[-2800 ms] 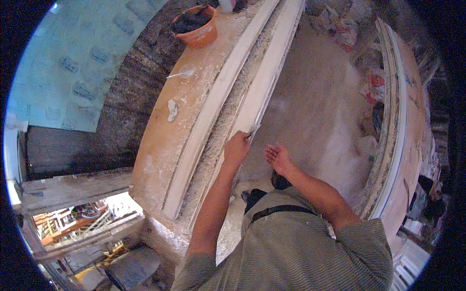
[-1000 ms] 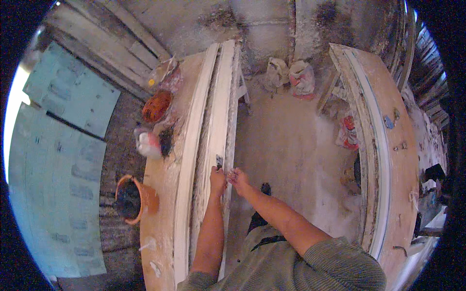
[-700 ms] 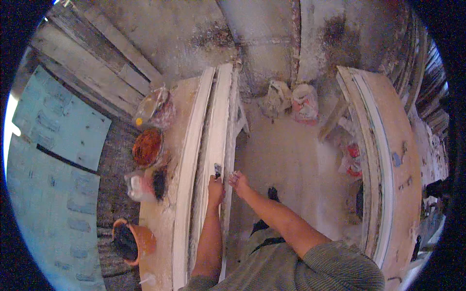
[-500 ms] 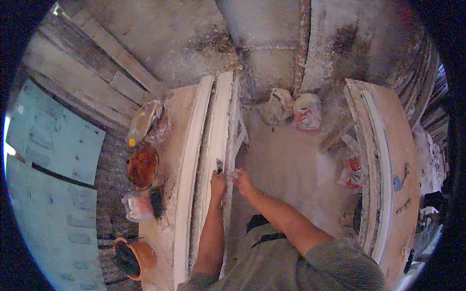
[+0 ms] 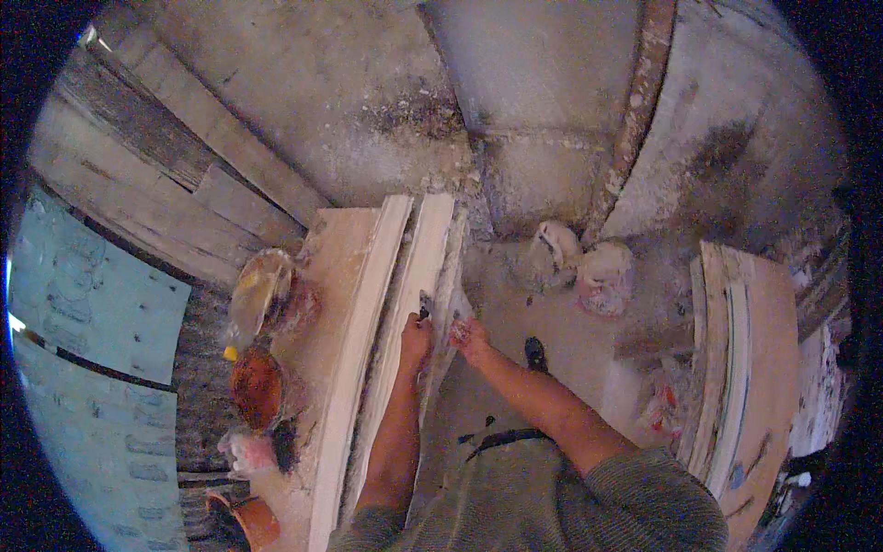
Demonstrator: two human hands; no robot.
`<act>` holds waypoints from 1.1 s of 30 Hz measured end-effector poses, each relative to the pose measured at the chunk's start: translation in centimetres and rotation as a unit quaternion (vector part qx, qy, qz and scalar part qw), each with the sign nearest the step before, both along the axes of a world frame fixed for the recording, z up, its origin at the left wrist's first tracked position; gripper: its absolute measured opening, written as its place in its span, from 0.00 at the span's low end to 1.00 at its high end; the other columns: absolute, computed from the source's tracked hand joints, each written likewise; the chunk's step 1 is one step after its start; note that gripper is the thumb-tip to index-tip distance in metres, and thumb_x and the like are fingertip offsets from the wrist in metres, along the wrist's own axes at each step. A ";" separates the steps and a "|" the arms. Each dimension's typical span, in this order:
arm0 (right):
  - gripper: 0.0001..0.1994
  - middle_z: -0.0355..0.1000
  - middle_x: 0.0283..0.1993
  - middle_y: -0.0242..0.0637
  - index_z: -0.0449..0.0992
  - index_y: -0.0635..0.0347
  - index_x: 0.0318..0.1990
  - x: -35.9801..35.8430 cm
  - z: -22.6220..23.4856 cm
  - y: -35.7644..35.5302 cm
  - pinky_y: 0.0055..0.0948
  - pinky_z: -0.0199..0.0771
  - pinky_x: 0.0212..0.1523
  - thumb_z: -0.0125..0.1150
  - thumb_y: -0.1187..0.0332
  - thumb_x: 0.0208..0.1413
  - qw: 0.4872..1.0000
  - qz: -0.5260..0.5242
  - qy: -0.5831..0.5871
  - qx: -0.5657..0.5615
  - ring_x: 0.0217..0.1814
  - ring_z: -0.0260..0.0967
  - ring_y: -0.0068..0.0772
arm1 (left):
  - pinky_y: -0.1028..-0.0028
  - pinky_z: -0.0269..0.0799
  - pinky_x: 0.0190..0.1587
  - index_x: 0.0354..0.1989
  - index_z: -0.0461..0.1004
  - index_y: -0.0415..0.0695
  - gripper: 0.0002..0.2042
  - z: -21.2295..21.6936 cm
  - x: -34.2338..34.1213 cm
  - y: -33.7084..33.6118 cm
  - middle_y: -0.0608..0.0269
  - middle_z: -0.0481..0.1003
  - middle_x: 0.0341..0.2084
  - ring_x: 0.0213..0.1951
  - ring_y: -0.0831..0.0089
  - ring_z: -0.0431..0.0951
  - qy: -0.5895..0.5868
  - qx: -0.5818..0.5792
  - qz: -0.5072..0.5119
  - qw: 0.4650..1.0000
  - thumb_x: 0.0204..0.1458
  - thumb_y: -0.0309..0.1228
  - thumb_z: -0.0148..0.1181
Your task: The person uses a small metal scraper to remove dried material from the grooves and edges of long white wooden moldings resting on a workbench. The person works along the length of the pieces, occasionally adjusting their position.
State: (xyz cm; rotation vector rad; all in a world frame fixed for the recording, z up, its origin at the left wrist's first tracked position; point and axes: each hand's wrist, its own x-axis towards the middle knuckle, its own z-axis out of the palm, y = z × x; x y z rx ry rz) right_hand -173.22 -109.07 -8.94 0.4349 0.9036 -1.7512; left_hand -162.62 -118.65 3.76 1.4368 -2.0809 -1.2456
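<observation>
My left hand (image 5: 416,342) is closed round a small dark tool (image 5: 424,305) that looks like a scraper, its head pointing away from me. It is over the long white plaster-like strip (image 5: 430,241) on the table's right side. Just right of the strip's edge, my right hand (image 5: 471,339) is closed on a pale, crumpled lump (image 5: 458,326); its kind is too small to make out. The two hands are close together but apart. A second long white strip (image 5: 372,293) runs parallel on the left, with a dark gap between them.
On the table (image 5: 342,241) at left are a clouded basin (image 5: 261,293), a reddish-brown bowl (image 5: 256,386), a pink-and-white bag (image 5: 248,454) and an orange pot (image 5: 256,521). Sacks (image 5: 602,276) lie on the floor ahead. Another table (image 5: 768,350) stands right.
The view has tilted and shifted, so the tables and sacks sit lower in the picture. Both hands stay by the right-hand strip with their holds unchanged. A dark shoe now shows beyond my right forearm.
</observation>
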 end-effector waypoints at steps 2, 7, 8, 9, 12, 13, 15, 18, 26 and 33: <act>0.22 0.79 0.45 0.37 0.74 0.60 0.55 -4.5 -1.7 -1.8 0.41 0.81 0.50 0.56 0.51 0.65 1.000 -0.001 -0.014 0.014 0.46 0.79 0.41 | 0.64 0.69 0.19 0.44 0.68 0.43 0.10 1.4 -3.8 -1.1 0.54 0.75 0.24 0.17 0.66 0.75 0.071 0.049 -0.020 0.996 0.64 0.37 0.54; 0.20 0.78 0.45 0.40 0.75 0.60 0.53 -15.9 -4.8 -2.8 0.43 0.81 0.52 0.55 0.52 0.66 0.988 0.033 -0.024 -0.151 0.48 0.79 0.43 | 0.71 0.60 0.14 0.45 0.67 0.46 0.08 4.9 -11.7 -3.2 0.65 0.68 0.22 0.13 0.76 0.65 0.127 0.127 0.023 0.983 0.66 0.36 0.54; 0.19 0.78 0.45 0.40 0.76 0.60 0.52 -17.7 -4.8 -3.0 0.43 0.81 0.53 0.55 0.53 0.66 0.984 0.027 -0.039 -0.173 0.48 0.79 0.43 | 0.70 0.60 0.14 0.45 0.68 0.46 0.08 5.2 -13.0 -3.6 0.65 0.68 0.21 0.13 0.76 0.63 0.101 0.144 0.051 0.983 0.66 0.36 0.55; 0.20 0.78 0.46 0.41 0.75 0.61 0.53 -19.3 -4.6 -3.1 0.43 0.82 0.52 0.54 0.53 0.67 0.985 0.033 -0.044 -0.163 0.48 0.79 0.44 | 0.70 0.60 0.15 0.45 0.68 0.46 0.08 5.3 -14.1 -4.1 0.65 0.68 0.21 0.14 0.76 0.64 0.115 0.140 0.048 0.982 0.66 0.35 0.55; 0.22 0.78 0.47 0.42 0.75 0.62 0.53 -22.0 -3.0 -3.9 0.42 0.82 0.51 0.53 0.51 0.67 0.996 0.048 -0.006 -0.074 0.49 0.78 0.44 | 0.69 0.61 0.17 0.46 0.68 0.44 0.09 4.6 -16.8 -6.2 0.64 0.68 0.20 0.15 0.74 0.67 0.101 0.159 0.058 0.980 0.65 0.35 0.55; 0.22 0.78 0.48 0.42 0.75 0.63 0.53 -22.5 -2.3 -4.2 0.42 0.82 0.51 0.52 0.51 0.68 0.997 0.048 -0.010 -0.065 0.50 0.78 0.44 | 0.69 0.62 0.17 0.46 0.68 0.44 0.09 4.0 -17.9 -7.0 0.63 0.68 0.20 0.16 0.74 0.68 0.102 0.162 0.051 0.980 0.64 0.34 0.55; 0.24 0.78 0.49 0.42 0.74 0.64 0.54 -22.8 -1.0 -4.7 0.42 0.82 0.52 0.51 0.50 0.68 0.997 0.046 -0.019 -0.057 0.51 0.78 0.44 | 0.65 0.67 0.21 0.46 0.68 0.42 0.10 2.7 -19.5 -8.3 0.57 0.73 0.22 0.20 0.67 0.74 0.080 0.144 0.047 0.985 0.62 0.33 0.55; 0.25 0.77 0.50 0.42 0.74 0.65 0.55 -22.8 0.5 -5.6 0.43 0.80 0.55 0.50 0.49 0.68 0.998 0.044 -0.028 -0.045 0.53 0.77 0.44 | 0.61 0.69 0.23 0.45 0.67 0.41 0.10 1.1 -21.3 -9.6 0.49 0.77 0.25 0.22 0.61 0.78 0.004 0.021 0.007 1.000 0.62 0.33 0.54; 0.23 0.78 0.43 0.42 0.77 0.62 0.41 -26.1 -3.9 -7.8 0.47 0.80 0.52 0.50 0.48 0.66 0.998 0.042 -0.038 -0.036 0.49 0.77 0.48 | 0.47 0.75 0.39 0.51 0.65 0.37 0.15 -0.7 -21.5 -9.7 0.32 0.78 0.33 0.37 0.35 0.80 -0.020 0.057 0.018 0.998 0.62 0.34 0.51; 0.21 0.77 0.42 0.43 0.76 0.62 0.38 -28.5 -4.4 -11.0 0.51 0.81 0.51 0.47 0.51 0.68 0.993 -0.010 -0.111 -0.026 0.49 0.77 0.50 | 0.44 0.76 0.41 0.57 0.62 0.36 0.19 -1.2 -23.4 -10.0 0.27 0.78 0.37 0.42 0.32 0.80 -0.125 0.060 0.027 0.990 0.62 0.35 0.50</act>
